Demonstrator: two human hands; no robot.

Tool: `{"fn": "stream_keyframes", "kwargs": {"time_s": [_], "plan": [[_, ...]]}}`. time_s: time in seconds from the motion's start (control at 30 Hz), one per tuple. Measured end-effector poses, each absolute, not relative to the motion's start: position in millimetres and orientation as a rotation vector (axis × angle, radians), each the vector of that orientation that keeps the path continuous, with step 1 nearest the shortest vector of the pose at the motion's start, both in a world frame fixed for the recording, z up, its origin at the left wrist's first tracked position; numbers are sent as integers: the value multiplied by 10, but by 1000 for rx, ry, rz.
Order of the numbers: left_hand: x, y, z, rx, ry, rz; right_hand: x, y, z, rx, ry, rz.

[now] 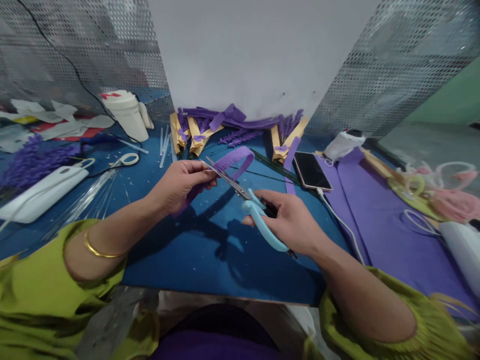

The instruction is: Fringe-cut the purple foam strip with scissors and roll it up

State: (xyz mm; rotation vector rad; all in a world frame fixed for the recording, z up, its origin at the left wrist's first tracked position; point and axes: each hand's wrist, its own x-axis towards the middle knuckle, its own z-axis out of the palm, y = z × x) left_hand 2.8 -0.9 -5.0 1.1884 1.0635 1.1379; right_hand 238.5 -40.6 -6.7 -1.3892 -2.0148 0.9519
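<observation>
My left hand (179, 184) pinches a curved purple foam strip (235, 158) above the blue table (210, 250). My right hand (290, 220) grips light-blue-handled scissors (258, 216). Their metal blades (225, 177) point up and left and meet the strip's edge close to my left fingertips. The strip arches to the right over the blades.
Purple strips and tan-backed purple bundles (232, 127) lie at the back. A phone (311, 171) on a white cable sits right of centre, beside purple sheets (378, 225). On the left are a white cup (127, 114), a white device (41, 192), clear rods (90, 197) and purple trimmings (33, 160).
</observation>
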Motion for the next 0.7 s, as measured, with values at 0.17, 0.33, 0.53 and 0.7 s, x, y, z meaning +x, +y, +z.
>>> {"fn": "stream_keyframes", "kwargs": {"time_s": [0.17,0.33,0.53,0.7], "plan": [[29,-15,-27,1180,1055,1119,2396,-414,-93,-1359,-1986,1005],[33,-21,-20,1160,1075,1124,2397,-427,-116,-1322,-1963,1081],[32,-17,-12,1153,1060,1122,2400,-410,-107,-1325,-1984,1069],[30,-14,3,1122,1060,1109,2407,-402,-100,-1325,-2024,1026]]}}
